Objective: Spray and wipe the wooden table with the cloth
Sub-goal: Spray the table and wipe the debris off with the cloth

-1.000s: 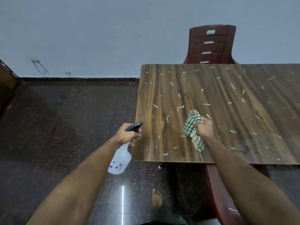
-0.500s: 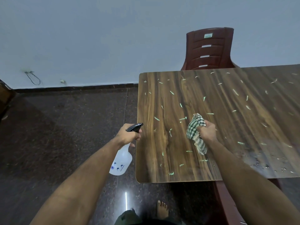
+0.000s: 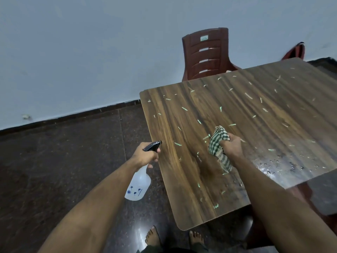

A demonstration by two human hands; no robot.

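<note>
right hand (image 3: 232,147) grips cloth (image 3: 218,148) | on table (image 3: 182,170)

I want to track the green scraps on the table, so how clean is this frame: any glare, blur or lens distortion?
Head view: pale glare washes the wooden table along its right side, where droplets glisten; wide-angle distortion tilts and bows the table edges and wall line; the far right is smeared; scraps near the checked cloth stay sharp, those on the far side fade into the sheen; the floor shows a bright reflection near the feet.

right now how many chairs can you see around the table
2: one red chair at the wooden table's far edge, another chair partly visible at its far right corner. Others may be hidden.
</note>
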